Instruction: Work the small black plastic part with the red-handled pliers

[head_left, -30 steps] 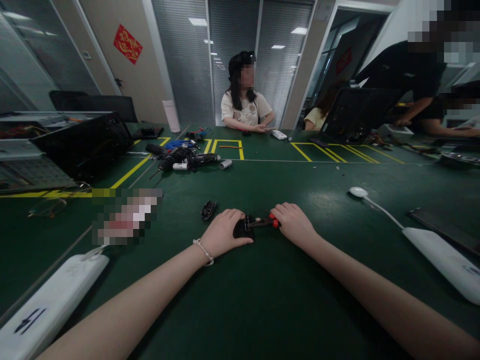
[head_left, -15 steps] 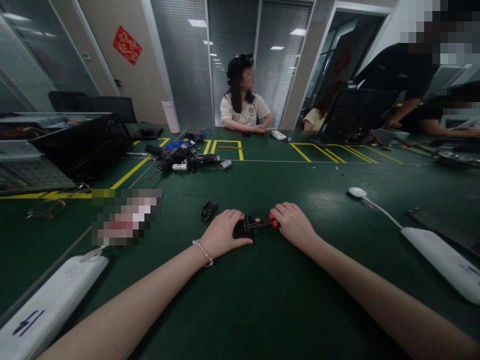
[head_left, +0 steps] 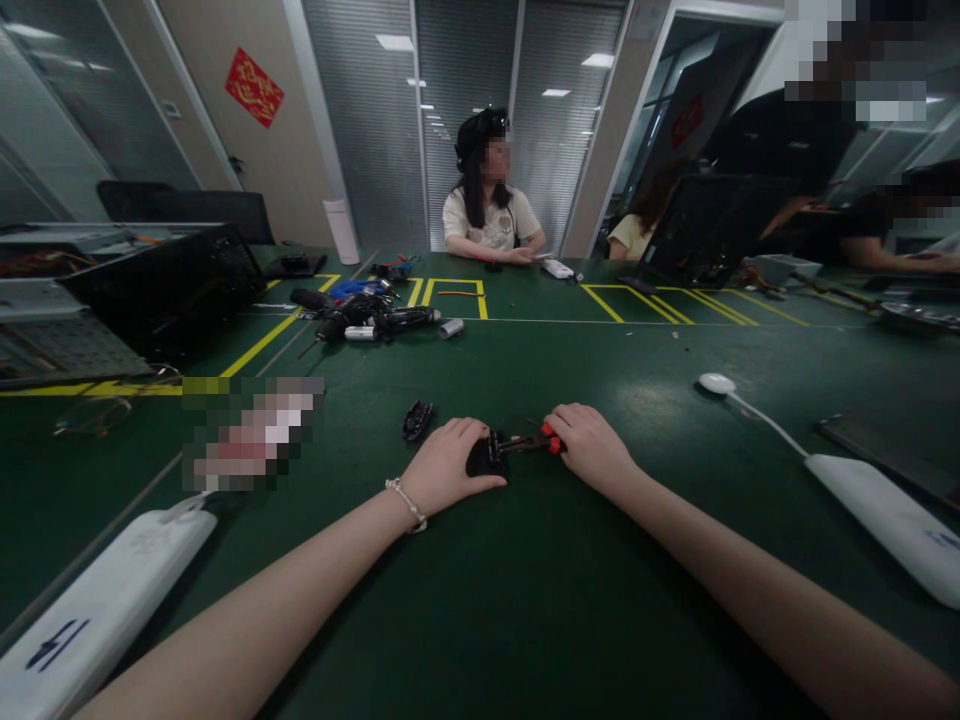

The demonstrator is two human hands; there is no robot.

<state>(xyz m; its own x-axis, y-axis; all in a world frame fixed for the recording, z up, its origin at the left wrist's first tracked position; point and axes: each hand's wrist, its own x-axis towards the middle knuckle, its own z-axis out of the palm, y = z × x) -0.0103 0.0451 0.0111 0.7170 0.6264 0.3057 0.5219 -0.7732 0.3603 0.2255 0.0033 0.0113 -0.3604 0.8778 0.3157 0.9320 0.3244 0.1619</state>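
Observation:
My left hand [head_left: 448, 460] presses a small flat black part [head_left: 487, 460] to the green table, thumb along its near side and fingers over its far side. Red-handled pliers [head_left: 529, 442] lie in my right hand [head_left: 594, 440], which is closed round the grips. Their jaws point left and meet the right side of the black part; what they pinch is too small to make out. Just beyond my left hand sits another small black piece [head_left: 417, 420] with an uneven, hollow-looking top.
White power banks [head_left: 112, 610] lie at left and right, the right one [head_left: 877, 520] cabled to a white round puck [head_left: 716, 384]. Tools and a drill [head_left: 352, 315] are heaped beyond. A computer case [head_left: 172, 300] stands left. A person [head_left: 495, 220] sits opposite.
My right hand and the pliers have shifted slightly to the right. My left hand and the black part stay put. At the back right, the standing person's arm has moved.

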